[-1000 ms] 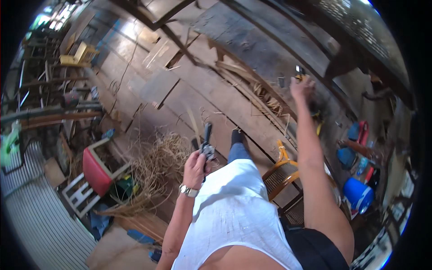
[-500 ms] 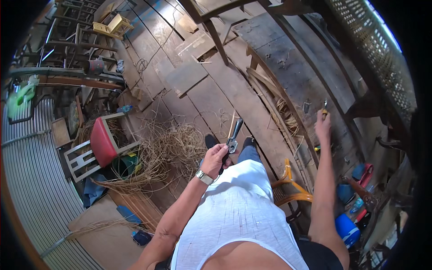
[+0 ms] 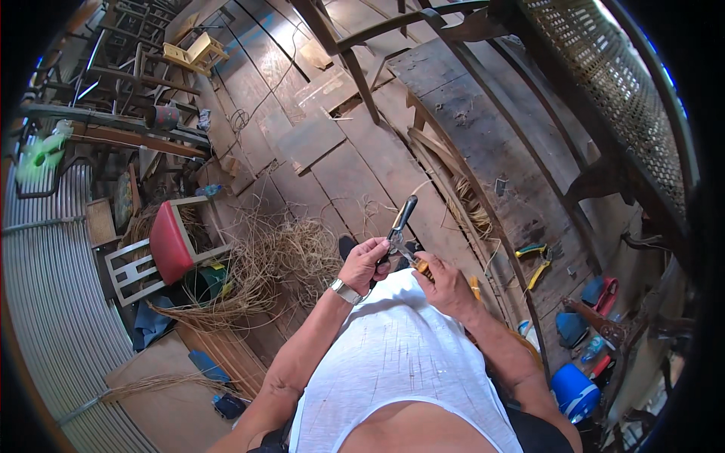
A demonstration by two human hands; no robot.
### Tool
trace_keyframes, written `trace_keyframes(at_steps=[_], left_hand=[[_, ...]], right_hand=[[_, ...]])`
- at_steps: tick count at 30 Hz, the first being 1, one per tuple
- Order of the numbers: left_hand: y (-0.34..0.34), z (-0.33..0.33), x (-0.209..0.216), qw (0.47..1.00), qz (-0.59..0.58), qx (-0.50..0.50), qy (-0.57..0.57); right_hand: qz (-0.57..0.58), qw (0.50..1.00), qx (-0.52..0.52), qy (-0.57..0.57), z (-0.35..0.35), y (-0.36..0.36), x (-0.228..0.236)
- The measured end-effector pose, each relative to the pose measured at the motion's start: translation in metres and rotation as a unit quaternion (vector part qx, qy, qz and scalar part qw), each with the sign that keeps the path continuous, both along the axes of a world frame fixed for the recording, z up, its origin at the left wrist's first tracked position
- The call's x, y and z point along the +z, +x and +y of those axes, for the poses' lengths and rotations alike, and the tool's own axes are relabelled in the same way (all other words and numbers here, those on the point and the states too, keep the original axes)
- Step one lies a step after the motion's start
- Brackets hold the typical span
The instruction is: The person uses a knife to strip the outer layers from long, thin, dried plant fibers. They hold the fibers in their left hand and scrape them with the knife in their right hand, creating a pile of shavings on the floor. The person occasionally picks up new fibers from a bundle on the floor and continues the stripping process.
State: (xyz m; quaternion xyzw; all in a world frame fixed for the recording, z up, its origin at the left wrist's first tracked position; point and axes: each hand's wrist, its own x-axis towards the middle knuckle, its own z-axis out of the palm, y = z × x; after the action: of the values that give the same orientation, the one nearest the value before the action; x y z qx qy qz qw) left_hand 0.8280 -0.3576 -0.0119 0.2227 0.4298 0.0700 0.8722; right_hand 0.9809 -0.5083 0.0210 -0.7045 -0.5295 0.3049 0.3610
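The left hand (image 3: 365, 266) holds a spokeshave-like tool (image 3: 405, 215), its fingers closed around it near the metal middle; one black handle sticks up past them, tilted to the right. A watch (image 3: 346, 291) circles that wrist. The right hand (image 3: 447, 291) has its fingers closed on the orange handle of a screwdriver (image 3: 423, 267), whose metal shaft points up and left to the tool's middle. Whether the tip touches it is too small to tell. Both hands are close together, just above the white shirt (image 3: 393, 347).

To the right, pliers (image 3: 538, 266) with yellow-and-green handles lie on dark boards (image 3: 491, 151), well apart from the right hand. Left of the left hand, a tangled heap of cane strands (image 3: 291, 253) spreads over the floor (image 3: 332, 177), beside a red-seated chair (image 3: 171, 243).
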Motion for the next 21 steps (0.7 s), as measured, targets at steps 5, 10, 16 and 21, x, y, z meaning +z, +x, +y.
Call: trace_keyframes(at_steps=[5,10,16,21], left_hand=[[0.005,-0.007,-0.006,1.000,-0.012,0.004,-0.006],[0.017,-0.014,-0.001,1.000,0.004,0.008,0.005],[0.018,-0.010,0.000,1.000,0.014,0.017,-0.001],[0.025,-0.011,0.002,1.000,0.003,0.012,-0.008]], right_hand=[[0.007,0.998,-0.006,0.054,0.000,0.006,0.014],[0.015,1.000,0.005,0.020,-0.010,0.010,-0.005],[0.022,0.992,-0.107,0.066,-0.023,0.022,0.005],[-0.034,0.999,-0.002,0.027,-0.006,0.023,-0.011]])
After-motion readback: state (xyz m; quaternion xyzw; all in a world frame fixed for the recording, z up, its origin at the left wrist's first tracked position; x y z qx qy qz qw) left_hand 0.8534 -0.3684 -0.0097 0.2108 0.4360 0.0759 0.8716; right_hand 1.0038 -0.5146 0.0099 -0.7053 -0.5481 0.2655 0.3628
